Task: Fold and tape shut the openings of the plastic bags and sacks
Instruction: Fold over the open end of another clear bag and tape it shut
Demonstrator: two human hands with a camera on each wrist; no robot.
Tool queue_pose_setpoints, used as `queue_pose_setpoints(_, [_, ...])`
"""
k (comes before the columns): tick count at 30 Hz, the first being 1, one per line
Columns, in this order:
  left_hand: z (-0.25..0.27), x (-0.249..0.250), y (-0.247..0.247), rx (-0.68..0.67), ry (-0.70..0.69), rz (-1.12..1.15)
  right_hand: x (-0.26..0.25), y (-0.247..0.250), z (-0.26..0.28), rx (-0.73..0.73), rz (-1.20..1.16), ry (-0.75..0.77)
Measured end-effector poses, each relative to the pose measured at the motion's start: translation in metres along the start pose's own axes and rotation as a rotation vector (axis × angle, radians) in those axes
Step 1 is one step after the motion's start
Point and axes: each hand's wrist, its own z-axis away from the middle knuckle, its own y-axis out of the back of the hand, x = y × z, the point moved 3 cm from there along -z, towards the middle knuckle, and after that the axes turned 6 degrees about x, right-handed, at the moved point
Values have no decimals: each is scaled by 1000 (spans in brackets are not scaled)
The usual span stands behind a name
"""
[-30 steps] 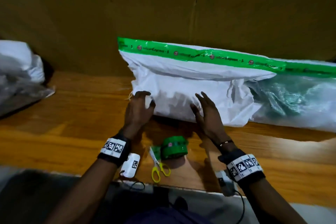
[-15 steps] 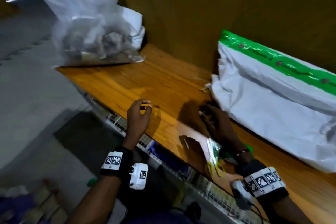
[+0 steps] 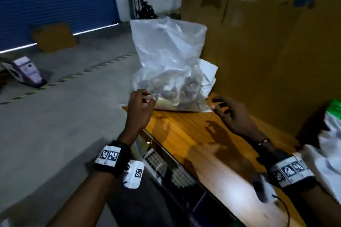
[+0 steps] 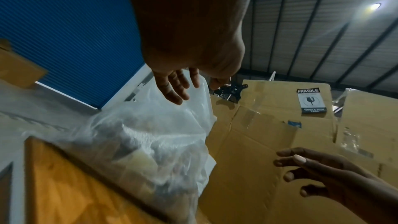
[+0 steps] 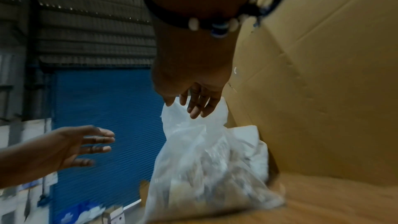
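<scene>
Warehouse, blue roller shutter door (image 3: 55,3), stacked cardboard boxes (image 3: 267,51), corrugated metal roof (image 4: 323,23)

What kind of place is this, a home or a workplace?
Probably a warehouse or packing area: a blue roller shutter door, tall brown cardboard boxes with a FRAGILE label, and a bare concrete floor.

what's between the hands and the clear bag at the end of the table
Nothing visible. The left hand and right hand hover open on either side of the clear plastic bag, with only bare wooden table and air between; neither has a grip on it yet.
</scene>
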Motion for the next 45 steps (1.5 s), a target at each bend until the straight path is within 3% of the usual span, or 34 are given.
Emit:
queue_pose_setpoints(6, [-158,-2,5,31,-109,-35,-15,5,-139,133,43,6])
queue_pose_setpoints(14, [-339,-4,4,126,-218,-118,14,5,-312,216,127,-36])
queue_pose_setpoints(18, [-419,-16,-10,18,-158,-252,46,-24,-386,167,208,-99])
queue_pose_setpoints(22, [-466,-30,-29,-115,-105,-293,83,-60,-437,124,274,-232])
queue_pose_setpoints(29, [-484,-39,-40,-338,-28,-353,92,-81,-450,205,253,-544])
queue_pose_setpoints(32, [-487,-38,-29,-394,41,-335,86,-77,-437,260,186,-598])
queue_pose_setpoints(38, [-498,-27,-17,-483,34,-101,14,-26,-399,381,140,-580])
queue_pose_setpoints(45, [-477,40,-16,-590,-29,286,-79,52,-325,600,177,-597])
